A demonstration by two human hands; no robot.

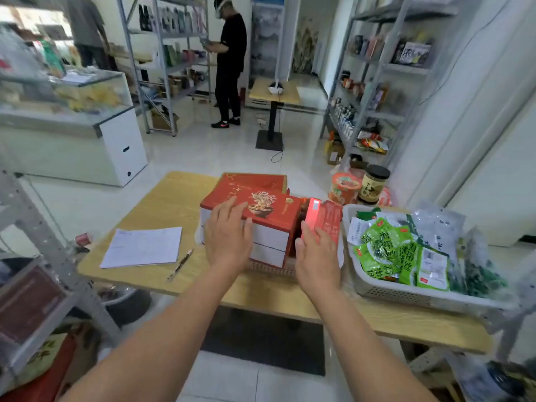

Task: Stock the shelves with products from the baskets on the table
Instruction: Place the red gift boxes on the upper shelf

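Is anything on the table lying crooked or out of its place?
Yes. The top red noodle box sits skewed, turned at an angle to the red box behind it. In the white basket, green packets are heaped loosely, rising above its rim.

A pen (180, 264) lies beside paper sheets (142, 246); a person in black (230, 53) stands beyond.

White tiled floor (203, 158), glass display counter (66, 111) at left, small pedestal table (274, 92) beyond.

Two hands (227, 236) (317, 253), two baskets (406, 297) (272, 269), one pen (180, 264), one jar (374, 188) (dark-lidded)
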